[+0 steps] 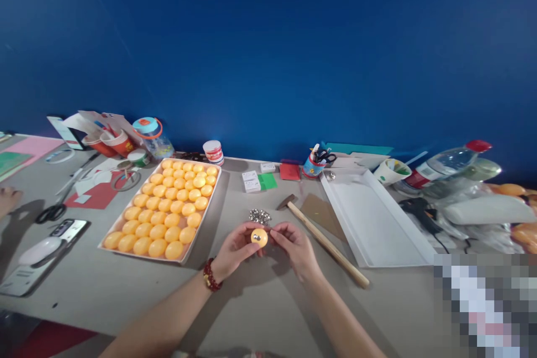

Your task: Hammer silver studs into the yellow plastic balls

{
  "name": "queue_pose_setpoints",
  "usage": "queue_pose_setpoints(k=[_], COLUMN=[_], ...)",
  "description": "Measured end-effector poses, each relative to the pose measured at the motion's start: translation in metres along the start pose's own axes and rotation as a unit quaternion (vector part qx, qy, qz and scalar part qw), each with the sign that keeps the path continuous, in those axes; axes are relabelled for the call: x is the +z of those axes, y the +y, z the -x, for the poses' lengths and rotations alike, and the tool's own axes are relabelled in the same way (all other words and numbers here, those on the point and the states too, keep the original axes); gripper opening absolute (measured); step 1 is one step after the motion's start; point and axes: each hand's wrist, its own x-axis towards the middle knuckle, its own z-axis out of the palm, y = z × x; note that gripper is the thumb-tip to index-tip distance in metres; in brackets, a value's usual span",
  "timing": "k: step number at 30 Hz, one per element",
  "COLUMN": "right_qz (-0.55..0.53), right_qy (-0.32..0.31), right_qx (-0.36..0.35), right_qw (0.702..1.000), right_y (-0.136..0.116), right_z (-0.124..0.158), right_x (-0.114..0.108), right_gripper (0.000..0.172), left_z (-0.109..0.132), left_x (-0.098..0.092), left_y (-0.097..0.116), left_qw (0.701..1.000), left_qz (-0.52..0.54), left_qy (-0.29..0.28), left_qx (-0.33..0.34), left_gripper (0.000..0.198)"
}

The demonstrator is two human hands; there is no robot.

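My left hand (240,246) holds an orange ping-pong ball (263,236) between thumb and fingers. Small shiny metal pieces sit on the side of the ball that faces me. Close to the ball's right side, my right hand (293,246) has its thumb and forefinger pinched together; whatever is between them is too small to make out. Just beyond my hands lies a small pile of shiny metal pieces (260,216). A shallow box (184,257) on the left is filled with rows of similar orange balls, with a gap in one row.
A wooden-handled hammer (331,246) lies right of my hands, beside an empty white tray (377,224). Small white boxes (250,181) and a pen cup (314,165) stand behind. A glue gun (419,215) is farther right. Phone (71,229) and scissors (51,213) lie left, near another person's hand (8,200).
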Motion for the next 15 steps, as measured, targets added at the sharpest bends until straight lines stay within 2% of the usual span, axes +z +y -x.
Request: queue_pose_setpoints(k=[8,15], right_qz=[0.0,0.055], right_qy=[-0.033,-0.025], right_qx=[0.003,-0.016], right_qw=[0.999,0.998], right_y=[0.001,-0.0003], right_z=[-0.0005,0.002], right_x=[-0.0018,0.0004], right_gripper=[0.03,0.025], left_z=[-0.001,-0.0007], left_x=[0.0003,0.0042], left_y=[-0.0015,0.0044], left_qw=[1.0,1.0], left_qz=[0.001,-0.013], left_qy=[-0.001,0.004], left_qx=[0.009,0.004], left_gripper=[0.031,0.03])
